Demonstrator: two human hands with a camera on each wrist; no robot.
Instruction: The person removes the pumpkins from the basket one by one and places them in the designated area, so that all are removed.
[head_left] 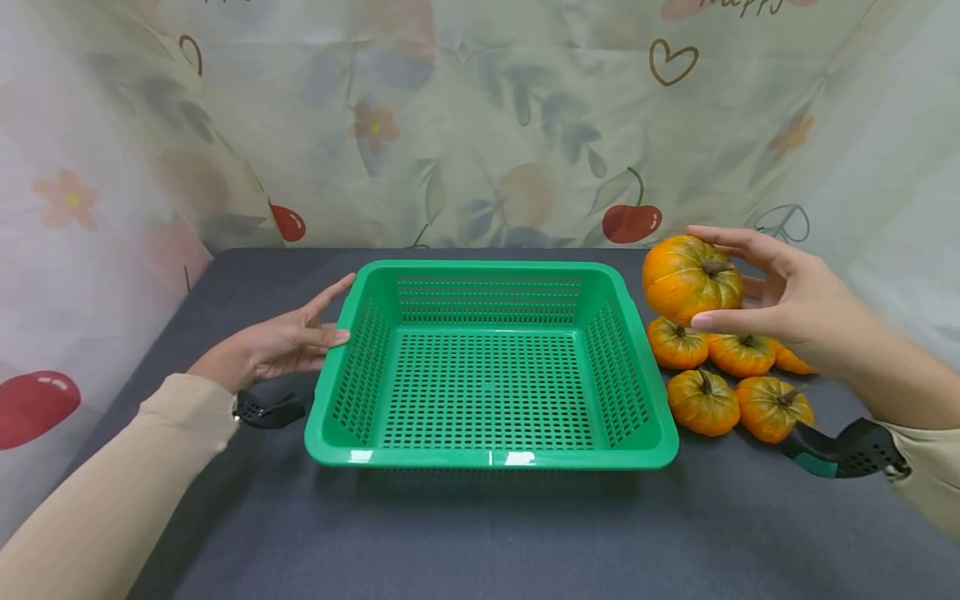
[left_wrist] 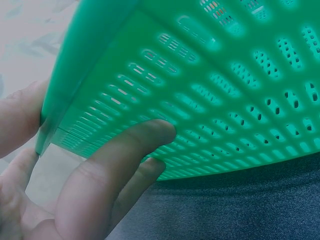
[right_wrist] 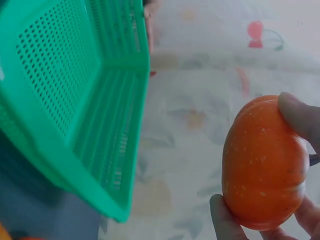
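A small orange pumpkin point(head_left: 682, 275) with a brown stem is gripped between the thumb and fingers of my right hand point(head_left: 795, 287). It is held up above the other pumpkins, to the right of a green perforated plastic basket point(head_left: 491, 458). In the right wrist view the pumpkin point(right_wrist: 265, 165) shows its smooth orange side. Against the basket's left side rests my left hand point(head_left: 288, 342), fingers fairly straight. The left wrist view shows fingertips point(left_wrist: 162, 131) touching the slotted outer wall point(left_wrist: 200, 80) under the rim. No object lies inside the basket.
Several small pumpkins point(head_left: 702, 403) sit on the dark grey tabletop point(head_left: 480, 542) just right of the basket, partly beneath my right hand. A patterned curtain point(head_left: 465, 125) hangs behind the table and along its sides.
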